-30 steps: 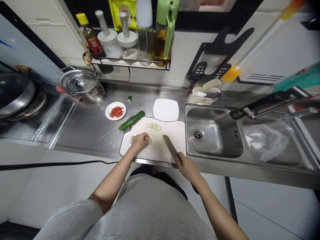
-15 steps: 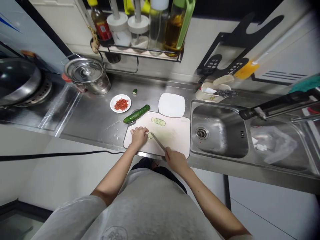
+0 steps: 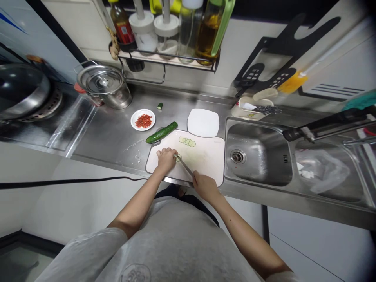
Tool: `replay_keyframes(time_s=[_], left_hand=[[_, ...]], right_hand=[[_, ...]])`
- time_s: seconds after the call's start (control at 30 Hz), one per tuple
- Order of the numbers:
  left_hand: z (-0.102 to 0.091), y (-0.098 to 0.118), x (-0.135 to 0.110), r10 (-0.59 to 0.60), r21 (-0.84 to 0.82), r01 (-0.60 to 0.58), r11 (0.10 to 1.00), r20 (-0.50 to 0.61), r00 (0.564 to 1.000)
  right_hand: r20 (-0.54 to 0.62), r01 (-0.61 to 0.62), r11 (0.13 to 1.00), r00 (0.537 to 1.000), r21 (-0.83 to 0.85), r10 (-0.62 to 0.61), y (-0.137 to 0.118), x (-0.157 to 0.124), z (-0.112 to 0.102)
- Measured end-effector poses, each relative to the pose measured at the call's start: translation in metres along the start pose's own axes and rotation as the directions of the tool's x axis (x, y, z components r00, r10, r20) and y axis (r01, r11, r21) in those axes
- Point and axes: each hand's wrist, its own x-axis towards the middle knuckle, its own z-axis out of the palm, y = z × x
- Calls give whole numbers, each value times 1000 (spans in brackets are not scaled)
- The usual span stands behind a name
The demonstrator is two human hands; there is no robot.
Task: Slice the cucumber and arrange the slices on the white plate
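My right hand point(image 3: 205, 187) is closed round the handle of a knife point(image 3: 185, 167), its blade slanting up and left over the cutting board point(image 3: 205, 168). The blade tip meets a thin cucumber slice point(image 3: 178, 158). Curled fingers of my left hand point(image 3: 167, 159) press that slice's left side against the board. Farther back on the board lies an overlapping row of cucumber slices point(image 3: 187, 141). The long piece of cucumber point(image 3: 161, 132) rests across the board's back left corner. A cucumber end point(image 3: 159, 106) sits on the steel counter behind it.
A plate of chopped red bits point(image 3: 143, 120) stands at the back left, a white square plate point(image 3: 203, 122) behind the board. The sink point(image 3: 258, 152) adjoins on the right. A lidded steel pot point(image 3: 102, 84) and a wok point(image 3: 22, 92) are left; a bottle rack point(image 3: 167, 60) hangs above.
The view has shifted slightly. The knife tip and my left fingers are still at the same slice, with only a small shift of the fingers and blade.
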Motion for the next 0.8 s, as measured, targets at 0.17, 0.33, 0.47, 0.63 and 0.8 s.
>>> replay_keyframes(time_s=[0.17, 0.33, 0.47, 0.63, 0.8], left_hand=[[2, 0, 1, -13, 15, 13, 1000, -3, 1000], [4, -1, 1, 6, 16, -6, 1000, -17, 1000], [5, -2, 1, 8, 15, -8, 1000, -32, 999], [6, -2, 1, 0, 15, 0, 1000, -19, 1000], [6, -2, 1, 9, 20, -8, 1000, -27, 1000]], right_hand=[[8, -1, 1000, 1000, 2, 1, 0, 2, 2], [4, -14, 1000, 1000, 4, 14, -2, 2, 1], [6, -13, 1000, 1000, -5, 13, -3, 1, -1], [20, -18, 1000, 1000, -16, 18, -4, 1, -1], [7, -20, 999, 1000, -25, 20, -5, 2, 1]])
